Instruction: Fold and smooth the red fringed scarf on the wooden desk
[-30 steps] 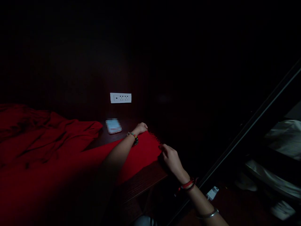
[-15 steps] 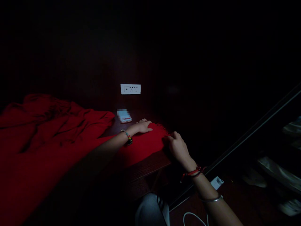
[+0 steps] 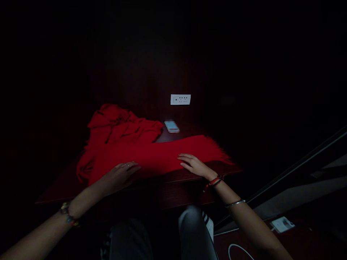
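A long red woven scarf (image 3: 151, 153) with a fringed end lies on the dark wooden tabletop (image 3: 189, 175): its right part spread flat in a band, its left part bunched in loose folds behind.

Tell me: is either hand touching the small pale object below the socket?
No, the left hand and right hand both lie flat on the red scarf, short of the pale object.

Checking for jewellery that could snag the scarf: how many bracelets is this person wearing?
3: a beaded bracelet behind the left hand, a red cord bracelet behind the right hand, and a silver bangle farther up that arm. Darkness may hide others.
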`<state>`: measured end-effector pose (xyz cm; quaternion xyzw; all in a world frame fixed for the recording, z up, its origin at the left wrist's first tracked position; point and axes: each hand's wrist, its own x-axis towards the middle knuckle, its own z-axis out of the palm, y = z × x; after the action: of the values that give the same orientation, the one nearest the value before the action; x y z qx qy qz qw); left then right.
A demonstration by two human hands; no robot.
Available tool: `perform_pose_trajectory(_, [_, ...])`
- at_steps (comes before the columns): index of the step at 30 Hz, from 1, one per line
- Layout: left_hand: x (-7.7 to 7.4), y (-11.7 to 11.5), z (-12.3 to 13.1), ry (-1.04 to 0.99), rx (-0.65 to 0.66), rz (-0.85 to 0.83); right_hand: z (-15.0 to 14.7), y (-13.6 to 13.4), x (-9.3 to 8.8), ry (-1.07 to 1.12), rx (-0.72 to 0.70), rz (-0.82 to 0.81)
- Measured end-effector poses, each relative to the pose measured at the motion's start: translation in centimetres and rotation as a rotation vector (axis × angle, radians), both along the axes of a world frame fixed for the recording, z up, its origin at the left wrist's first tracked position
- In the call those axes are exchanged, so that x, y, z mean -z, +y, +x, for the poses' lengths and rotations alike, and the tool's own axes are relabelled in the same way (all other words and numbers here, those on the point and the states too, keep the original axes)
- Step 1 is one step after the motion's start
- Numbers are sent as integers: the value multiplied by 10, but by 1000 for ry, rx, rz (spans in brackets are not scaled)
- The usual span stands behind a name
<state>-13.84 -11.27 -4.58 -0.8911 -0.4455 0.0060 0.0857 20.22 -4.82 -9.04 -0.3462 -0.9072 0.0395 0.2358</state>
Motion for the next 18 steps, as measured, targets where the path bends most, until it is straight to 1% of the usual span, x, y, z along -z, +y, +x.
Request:
perform_pose_trajectory(3, [-6,0,-3,37,56,-50,4,0,1,4,-23,-20])
perform_pose_trajectory(6, [-16,7,1,-5,9,-80,6,-4,-4,25,-33,-21])
perform_pose_trajectory(8, [-23,18,2,-100,-38,-107,5,-8,-8,41,-37,2])
perform_pose_trajectory(10, [-31,32,-1,-199,-47,-173,4,-13,-12,48,-48,29])
perform_pose_trajectory(14, [-44,61,-9,-335,22,-352,0,-20,-17,40,-34,60])
perform_pose_trajectory(16, [-47,71,-11,-381,44,-392,-2,-19,-16,29,-4,73])
perform_pose_trajectory(18, [-46,78,-13,-398,34,-412,-4,-16,-12,41,49,82])
